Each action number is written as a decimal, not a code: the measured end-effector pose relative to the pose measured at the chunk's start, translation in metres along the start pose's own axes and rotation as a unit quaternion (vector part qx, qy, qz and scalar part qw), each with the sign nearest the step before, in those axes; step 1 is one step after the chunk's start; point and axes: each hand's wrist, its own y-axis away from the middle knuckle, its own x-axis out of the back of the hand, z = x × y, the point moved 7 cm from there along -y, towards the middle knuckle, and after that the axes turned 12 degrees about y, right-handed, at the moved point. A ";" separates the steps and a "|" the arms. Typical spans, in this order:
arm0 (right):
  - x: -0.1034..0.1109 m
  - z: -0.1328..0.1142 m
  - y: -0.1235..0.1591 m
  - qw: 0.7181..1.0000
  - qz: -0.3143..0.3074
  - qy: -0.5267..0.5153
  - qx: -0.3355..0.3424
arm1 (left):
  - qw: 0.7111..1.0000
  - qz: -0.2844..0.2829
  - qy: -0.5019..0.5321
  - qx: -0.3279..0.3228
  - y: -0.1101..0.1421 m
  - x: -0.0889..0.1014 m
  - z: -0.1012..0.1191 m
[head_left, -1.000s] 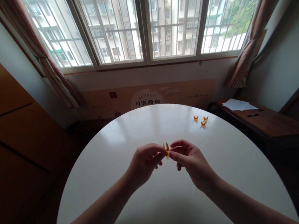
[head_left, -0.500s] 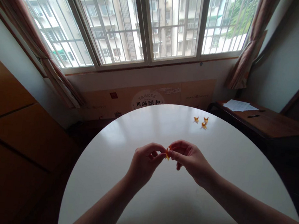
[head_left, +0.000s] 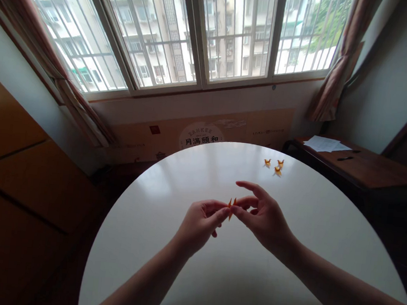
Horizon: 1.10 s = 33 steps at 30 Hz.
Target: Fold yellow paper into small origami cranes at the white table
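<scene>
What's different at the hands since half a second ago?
The right hand has raised one finger, uncovering the upper tips of the small orange piece; the left hand shifted slightly right. Neither hand visibly let go. The three orange bird-shaped figures stayed put on the white table.

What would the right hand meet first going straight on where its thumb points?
The orange folded piece, which the right hand seems to touch; just past it, the left hand. Exact depth is hard to judge.
</scene>
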 end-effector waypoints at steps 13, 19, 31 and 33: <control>-0.003 0.002 0.001 0.997 -0.042 -0.050 -0.044 | 0.995 0.002 0.054 0.079 0.000 0.002 -0.007; -0.007 0.007 0.000 0.993 -0.061 -0.081 -0.064 | 0.992 0.013 0.088 0.094 0.001 0.003 -0.011; -0.021 0.012 0.001 0.983 -0.143 -0.086 -0.070 | 0.995 0.046 0.087 0.017 0.000 0.008 -0.004; -0.021 0.013 0.002 0.984 -0.140 -0.088 -0.071 | 0.996 0.044 0.078 0.006 0.000 0.006 -0.003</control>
